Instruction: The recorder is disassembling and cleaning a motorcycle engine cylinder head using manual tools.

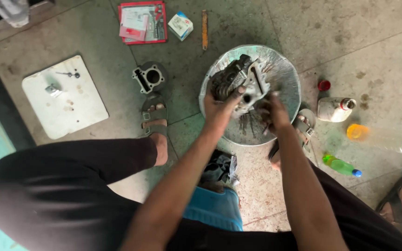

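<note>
A greasy metal engine cylinder head point(239, 79) is held over a round metal basin point(284, 74) on the floor. My left hand point(218, 103) grips its near left side, thumb on the casting. My right hand point(271, 111) is closed against its lower right side; what it holds there is hidden. Dark liquid streaks the basin's bottom under the part.
An engine cylinder block point(149, 77) lies left of the basin by my sandalled left foot point(155, 117). A white board point(63, 96) with small parts, a red packet point(143, 22), a small box point(180, 25), a white bottle point(334, 109), a red cap point(324, 85), a green bottle point(341, 165) and a clear bottle point(387, 139) surround it.
</note>
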